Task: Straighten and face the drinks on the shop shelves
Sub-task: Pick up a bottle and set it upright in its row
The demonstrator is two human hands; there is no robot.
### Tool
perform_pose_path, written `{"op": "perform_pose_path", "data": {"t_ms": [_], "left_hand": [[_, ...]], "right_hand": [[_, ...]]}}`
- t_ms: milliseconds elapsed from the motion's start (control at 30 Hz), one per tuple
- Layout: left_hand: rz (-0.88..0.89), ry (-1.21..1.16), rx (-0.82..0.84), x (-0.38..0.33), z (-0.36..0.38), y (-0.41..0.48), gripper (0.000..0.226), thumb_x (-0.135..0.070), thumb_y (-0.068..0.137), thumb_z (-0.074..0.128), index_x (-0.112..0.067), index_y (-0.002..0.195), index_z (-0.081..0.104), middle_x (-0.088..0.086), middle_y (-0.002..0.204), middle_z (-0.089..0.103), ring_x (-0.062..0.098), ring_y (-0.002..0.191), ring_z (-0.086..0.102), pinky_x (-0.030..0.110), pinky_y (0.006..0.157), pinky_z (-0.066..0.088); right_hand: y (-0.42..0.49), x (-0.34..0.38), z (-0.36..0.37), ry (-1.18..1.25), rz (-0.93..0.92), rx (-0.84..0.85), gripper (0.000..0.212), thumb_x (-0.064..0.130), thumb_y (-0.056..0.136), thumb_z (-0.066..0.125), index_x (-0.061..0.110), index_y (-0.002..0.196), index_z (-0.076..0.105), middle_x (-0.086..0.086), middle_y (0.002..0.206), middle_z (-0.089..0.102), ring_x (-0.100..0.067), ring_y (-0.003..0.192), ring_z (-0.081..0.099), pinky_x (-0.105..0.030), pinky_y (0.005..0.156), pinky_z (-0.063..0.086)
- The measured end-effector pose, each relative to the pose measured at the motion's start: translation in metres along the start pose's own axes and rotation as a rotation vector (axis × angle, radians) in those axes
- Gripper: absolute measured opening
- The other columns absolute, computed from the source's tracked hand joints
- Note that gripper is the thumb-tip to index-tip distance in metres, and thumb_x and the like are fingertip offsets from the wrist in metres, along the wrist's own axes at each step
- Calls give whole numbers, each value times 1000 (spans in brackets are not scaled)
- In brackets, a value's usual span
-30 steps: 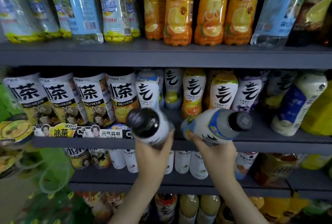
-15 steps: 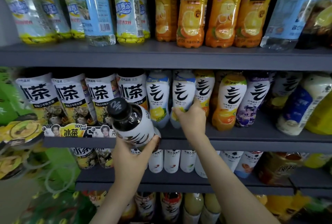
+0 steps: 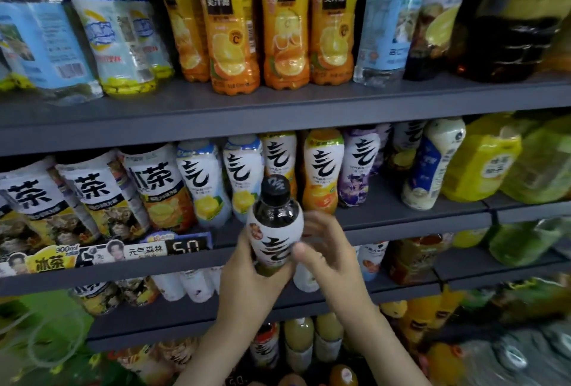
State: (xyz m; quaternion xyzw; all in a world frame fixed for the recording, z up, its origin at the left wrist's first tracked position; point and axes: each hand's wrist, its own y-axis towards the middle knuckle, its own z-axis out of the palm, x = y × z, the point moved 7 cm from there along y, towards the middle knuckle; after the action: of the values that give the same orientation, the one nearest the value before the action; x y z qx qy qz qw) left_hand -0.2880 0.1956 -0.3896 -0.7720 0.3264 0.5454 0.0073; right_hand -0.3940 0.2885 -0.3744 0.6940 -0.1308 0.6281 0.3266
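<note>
Gripping the dark bottle (image 3: 275,231) low on its body, the left hand (image 3: 244,268) holds it upright just before the middle shelf (image 3: 401,228). A loose hold could drop it, or a careless push could topple the standing bottles (image 3: 323,169). The right hand (image 3: 330,252) curls at the label, blurred; whether it grips I cannot tell. The bottle's slot is hidden behind it.

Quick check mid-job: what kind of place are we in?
Most likely a shop's drinks aisle: grey shelves packed with rows of bottled drinks, orange juice bottles above, and a price tag on the shelf edge. Left hand and right hand hold a dark bottle.
</note>
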Motion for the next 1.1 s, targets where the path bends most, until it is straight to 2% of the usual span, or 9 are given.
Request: {"op": "perform_pose_path", "data": {"t_ms": [167, 333, 533, 633, 700, 800, 900, 1000, 1100], "left_hand": [[102, 146, 145, -32, 77, -4, 66, -28, 78, 69, -29, 137, 39, -3, 123, 61, 20, 106, 56, 9, 64, 36], [143, 140, 276, -54, 140, -2, 71, -29, 84, 65, -33, 143, 27, -9, 138, 49, 15, 121, 50, 17, 79, 39], [214, 55, 262, -74, 186, 6, 68, -24, 81, 71, -34, 138, 35, -16, 123, 49, 7, 115, 45, 11, 79, 37], [296, -33, 499, -88, 203, 16, 65, -26, 85, 66, -39, 139, 32, -17, 138, 40, -3, 128, 37, 21, 102, 39], [400, -66, 627, -102, 209, 22, 62, -20, 88, 60, -42, 138, 32, -20, 142, 37, -7, 132, 31, 16, 106, 33], [394, -184, 521, -113, 216, 40, 54, -9, 88, 54, -32, 135, 40, -16, 137, 46, -6, 128, 39, 12, 104, 32], [239, -180, 327, -107, 241, 70, 56, -18, 87, 65, -14, 136, 40, -4, 135, 48, 1, 123, 44, 20, 103, 38], [101, -139, 291, -105, 281, 97, 79, -31, 74, 78, -11, 137, 35, 3, 134, 48, 11, 120, 49, 21, 92, 41], [77, -54, 216, -106, 305, 109, 65, -33, 73, 78, -7, 122, 45, 11, 118, 60, 25, 107, 60, 22, 75, 43]], "right_hand": [[-9, -18, -61, -165, 36, -191, 72, 41, 59, 87, 31, 119, 47, 17, 113, 59, 4, 106, 57, -15, 81, 50], [-14, -28, -122, -221, -2, -355, 69, 26, 61, 85, 25, 122, 52, 14, 114, 61, 6, 104, 57, -8, 78, 47], [-8, -21, -168, -206, -81, -436, 64, 22, 62, 83, 22, 120, 56, 9, 114, 63, 2, 104, 59, -10, 79, 48], [-13, -19, -193, -169, -119, -578, 54, 13, 65, 82, 28, 111, 57, 10, 108, 65, 2, 99, 62, -12, 76, 51], [-17, -22, -213, -95, -112, -672, 49, 17, 66, 80, 25, 110, 59, 8, 105, 67, -1, 96, 64, -14, 75, 52], [-20, -24, -243, -116, -78, -779, 51, 31, 63, 76, 22, 110, 59, 7, 106, 67, -5, 98, 64, -18, 78, 53], [-20, -26, -263, -182, -54, -832, 51, 26, 68, 79, 26, 113, 56, 9, 108, 65, -1, 98, 62, -20, 79, 53], [-18, -24, -273, -182, -88, -853, 55, 18, 69, 80, 25, 118, 55, 9, 112, 63, 4, 99, 60, -11, 77, 51], [-16, -18, -280, -139, -138, -875, 57, 14, 70, 80, 22, 120, 53, 5, 114, 64, 0, 100, 61, -13, 79, 52]]}}
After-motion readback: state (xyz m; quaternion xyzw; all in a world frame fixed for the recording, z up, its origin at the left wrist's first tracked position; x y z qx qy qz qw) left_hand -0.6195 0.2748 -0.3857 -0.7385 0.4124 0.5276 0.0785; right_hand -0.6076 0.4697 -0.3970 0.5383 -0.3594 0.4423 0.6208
